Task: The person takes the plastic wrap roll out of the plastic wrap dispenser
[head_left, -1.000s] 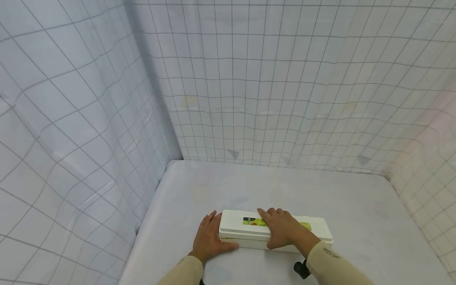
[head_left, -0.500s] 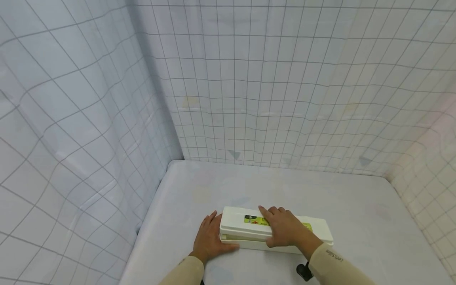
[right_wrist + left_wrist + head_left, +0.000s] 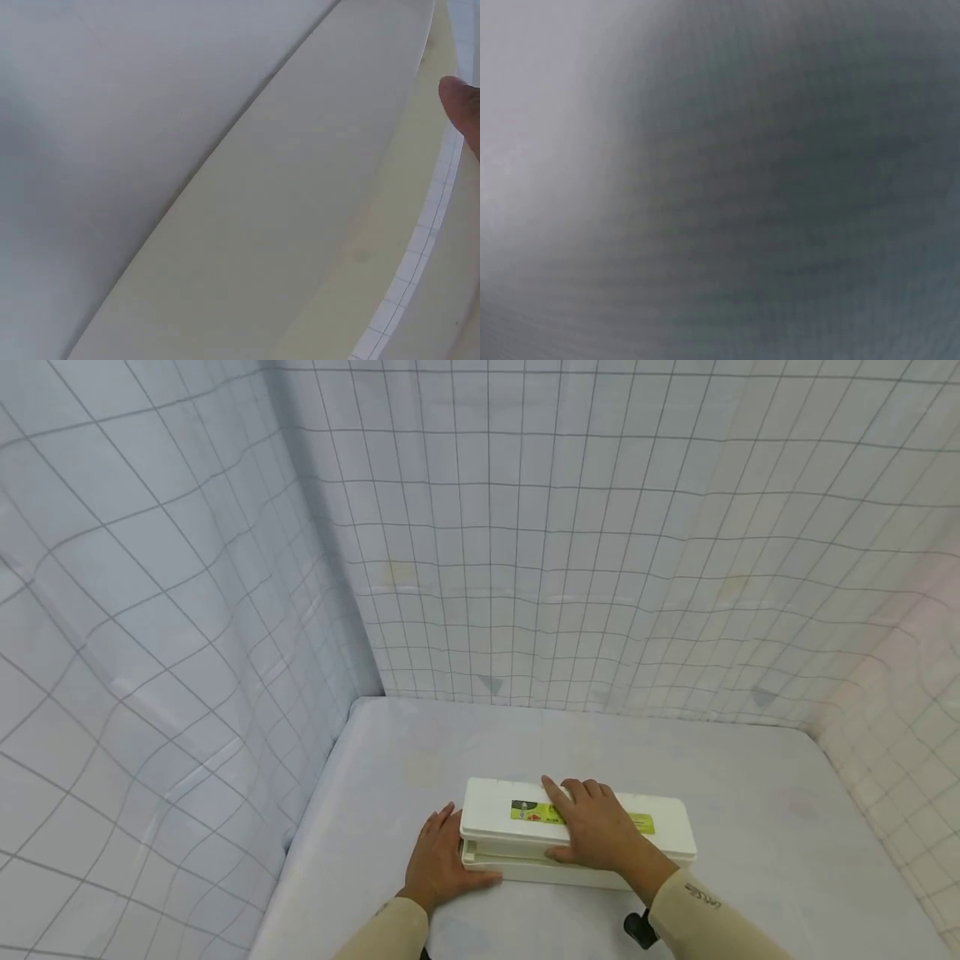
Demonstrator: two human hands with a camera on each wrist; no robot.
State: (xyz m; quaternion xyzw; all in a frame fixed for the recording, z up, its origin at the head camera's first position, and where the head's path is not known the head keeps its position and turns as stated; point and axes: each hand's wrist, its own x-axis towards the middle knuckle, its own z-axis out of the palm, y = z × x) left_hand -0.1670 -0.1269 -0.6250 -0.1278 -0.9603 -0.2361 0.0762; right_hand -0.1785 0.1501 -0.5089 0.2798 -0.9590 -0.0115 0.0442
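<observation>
Sheeting: white with thin grey grid lines (image 3: 525,527), walls at 9, 12 and 3 o'clock around the desk.
Desk: pale white top (image 3: 405,752), lower half of head view.
Box: long, white (image 3: 517,831), on the desk at 5 o'clock in head view, lying roughly 9-to-3.
Lid: white, flat-topped (image 3: 487,810), over the base, raised at the near side; gap shows along 6 o'clock.
Base: white (image 3: 540,871), on the desk, beneath lid, near wall visible.
Right sleeve: cream (image 3: 708,922), comes in from 5 o'clock, dark writing near cuff.
Left sleeve: cream (image 3: 390,935), comes in from 7 o'clock.
Right hand: (image 3: 600,831) grips lid across its width, about mid-length; thumb at near rim, fingers over top to the far edge, index spread from the others. Right wrist view: thumb at 2 o'clock beside pale surfaces, narrow gridded strip showing between them.
Left hand: (image 3: 442,864) at box's 9 o'clock end; fingers fairly straight against that end, thumb spread away along base's near wall. Index tip partly hidden. Left wrist view: dark blur, cannot tell more.
Label: green-yellow (image 3: 534,811), on lid top, partly covered by right hand.
Black item: small, rounded (image 3: 639,931), box's 5 o'clock, just beside right sleeve; cannot tell what.
</observation>
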